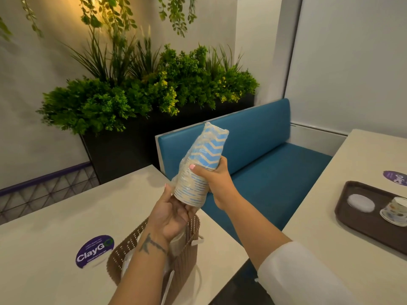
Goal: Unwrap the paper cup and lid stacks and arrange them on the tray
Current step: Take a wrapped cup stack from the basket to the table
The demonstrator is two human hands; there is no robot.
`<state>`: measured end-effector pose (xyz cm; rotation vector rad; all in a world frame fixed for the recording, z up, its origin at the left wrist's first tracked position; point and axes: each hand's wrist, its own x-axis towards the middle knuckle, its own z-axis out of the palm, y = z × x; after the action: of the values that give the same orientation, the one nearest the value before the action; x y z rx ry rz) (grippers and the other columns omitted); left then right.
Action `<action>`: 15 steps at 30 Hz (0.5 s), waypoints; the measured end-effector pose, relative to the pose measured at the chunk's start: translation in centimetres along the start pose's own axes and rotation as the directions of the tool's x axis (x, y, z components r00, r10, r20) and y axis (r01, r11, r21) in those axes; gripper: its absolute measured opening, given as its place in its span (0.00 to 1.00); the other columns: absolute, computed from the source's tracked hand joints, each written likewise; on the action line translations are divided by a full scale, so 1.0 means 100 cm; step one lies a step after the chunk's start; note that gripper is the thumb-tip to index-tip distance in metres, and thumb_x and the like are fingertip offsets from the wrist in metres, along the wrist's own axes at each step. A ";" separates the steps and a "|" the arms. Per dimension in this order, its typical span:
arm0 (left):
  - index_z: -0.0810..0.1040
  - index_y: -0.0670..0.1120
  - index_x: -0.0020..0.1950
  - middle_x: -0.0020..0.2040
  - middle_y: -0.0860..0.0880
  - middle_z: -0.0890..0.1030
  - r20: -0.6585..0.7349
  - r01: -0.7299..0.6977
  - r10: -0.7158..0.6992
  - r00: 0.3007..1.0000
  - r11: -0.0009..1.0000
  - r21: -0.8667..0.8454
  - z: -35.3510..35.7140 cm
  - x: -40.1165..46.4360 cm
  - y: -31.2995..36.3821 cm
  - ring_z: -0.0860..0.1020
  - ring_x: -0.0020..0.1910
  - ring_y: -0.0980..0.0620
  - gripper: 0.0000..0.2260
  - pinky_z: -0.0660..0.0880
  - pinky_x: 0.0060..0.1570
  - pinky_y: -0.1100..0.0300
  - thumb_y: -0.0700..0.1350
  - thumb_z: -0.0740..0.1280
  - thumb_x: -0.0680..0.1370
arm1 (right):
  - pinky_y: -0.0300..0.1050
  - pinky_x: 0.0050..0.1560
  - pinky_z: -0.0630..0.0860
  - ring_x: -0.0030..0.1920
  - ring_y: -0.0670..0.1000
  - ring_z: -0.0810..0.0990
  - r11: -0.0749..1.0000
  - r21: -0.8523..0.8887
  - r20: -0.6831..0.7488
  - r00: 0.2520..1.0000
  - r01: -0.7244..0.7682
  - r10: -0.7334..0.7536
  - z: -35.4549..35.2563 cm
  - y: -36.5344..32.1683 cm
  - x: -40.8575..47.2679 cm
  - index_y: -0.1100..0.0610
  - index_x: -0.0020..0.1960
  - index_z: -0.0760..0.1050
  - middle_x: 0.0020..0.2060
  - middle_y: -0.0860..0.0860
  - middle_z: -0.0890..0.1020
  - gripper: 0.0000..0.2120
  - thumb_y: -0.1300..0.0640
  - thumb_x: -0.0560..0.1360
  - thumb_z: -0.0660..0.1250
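A stack of paper cups (206, 155) with blue zigzag print, wrapped in clear plastic, is held in the air above the left table. My right hand (214, 176) grips the stack around its middle. My left hand (170, 213) holds the loose plastic at the stack's lower, wide end. On the right table lies a dark brown tray (352, 219) with a white lid stack (361, 202) and a patterned cup stack (395, 211) lying on it.
A brown perforated basket (184, 256) with white wrapped items stands on the left table (55, 227) under my left forearm. A blue bench (264, 164) runs between the two tables. A dark planter with green plants (141, 93) stands behind.
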<state>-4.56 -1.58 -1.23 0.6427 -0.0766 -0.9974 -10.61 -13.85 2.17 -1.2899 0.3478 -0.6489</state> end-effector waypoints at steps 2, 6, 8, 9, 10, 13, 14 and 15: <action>0.71 0.43 0.69 0.65 0.39 0.77 0.052 0.015 -0.016 0.999 1.000 0.021 0.006 -0.001 -0.004 0.83 0.52 0.42 0.28 0.81 0.47 0.49 0.61 0.55 0.77 | 0.56 0.59 0.77 0.57 0.50 0.80 1.000 -0.006 -0.021 1.000 -0.001 0.000 -0.006 -0.002 0.000 0.53 0.64 0.63 0.58 0.48 0.79 0.36 0.53 0.62 0.77; 0.75 0.41 0.64 0.59 0.40 0.79 0.041 0.068 -0.071 0.997 0.995 0.073 0.014 0.001 -0.012 0.80 0.50 0.46 0.31 0.82 0.42 0.57 0.65 0.50 0.79 | 0.59 0.60 0.77 0.57 0.50 0.80 1.000 0.005 -0.036 0.999 0.011 -0.010 -0.017 -0.009 0.001 0.52 0.64 0.64 0.59 0.48 0.79 0.36 0.51 0.61 0.77; 0.76 0.40 0.62 0.54 0.40 0.81 0.007 0.062 -0.062 0.998 0.997 0.036 0.015 0.005 -0.017 0.79 0.48 0.45 0.30 0.80 0.43 0.56 0.62 0.48 0.80 | 0.60 0.60 0.76 0.57 0.51 0.80 0.999 0.028 -0.046 0.999 0.017 -0.016 -0.022 -0.013 0.001 0.51 0.64 0.64 0.59 0.48 0.79 0.35 0.51 0.62 0.76; 0.76 0.40 0.59 0.52 0.40 0.80 -0.007 0.051 -0.051 0.999 0.999 0.014 0.017 0.008 -0.021 0.79 0.47 0.45 0.27 0.79 0.45 0.54 0.59 0.48 0.80 | 0.60 0.60 0.76 0.57 0.51 0.80 0.999 0.039 -0.051 0.999 0.020 -0.018 -0.026 -0.016 0.001 0.51 0.63 0.65 0.58 0.48 0.79 0.34 0.51 0.62 0.76; 0.76 0.41 0.57 0.51 0.40 0.80 -0.007 0.040 -0.040 0.999 0.999 -0.008 0.020 0.010 -0.025 0.78 0.47 0.44 0.23 0.76 0.47 0.52 0.55 0.50 0.80 | 0.60 0.60 0.77 0.57 0.51 0.80 0.999 0.044 -0.057 0.998 0.023 -0.020 -0.029 -0.018 0.001 0.51 0.63 0.65 0.58 0.48 0.79 0.33 0.52 0.62 0.76; 0.76 0.43 0.51 0.51 0.40 0.79 0.008 0.016 -0.016 1.000 1.000 -0.019 0.033 0.016 -0.041 0.78 0.48 0.43 0.14 0.76 0.51 0.46 0.43 0.56 0.71 | 0.59 0.59 0.77 0.57 0.51 0.80 0.999 0.035 -0.073 0.997 0.036 -0.034 -0.043 -0.024 0.000 0.51 0.64 0.64 0.58 0.49 0.79 0.34 0.51 0.62 0.76; 0.76 0.42 0.53 0.51 0.40 0.80 0.015 0.020 -0.020 1.000 1.000 -0.001 0.037 0.019 -0.047 0.79 0.49 0.43 0.15 0.77 0.51 0.45 0.42 0.57 0.70 | 0.58 0.59 0.77 0.57 0.50 0.80 0.999 0.028 -0.079 0.996 0.041 -0.039 -0.048 -0.026 -0.001 0.52 0.64 0.64 0.59 0.48 0.78 0.35 0.51 0.62 0.75; 0.77 0.42 0.57 0.54 0.40 0.81 0.020 0.026 -0.027 0.999 0.999 0.021 0.042 0.023 -0.053 0.79 0.51 0.43 0.15 0.79 0.50 0.45 0.41 0.58 0.73 | 0.58 0.59 0.77 0.57 0.50 0.80 0.999 0.018 -0.085 0.995 0.048 -0.046 -0.055 -0.028 -0.001 0.52 0.64 0.63 0.59 0.48 0.78 0.35 0.51 0.62 0.76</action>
<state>-8.68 -7.36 -1.17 0.6540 -0.0967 -1.0302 -14.58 -18.37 3.45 -1.2566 0.3799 -0.7466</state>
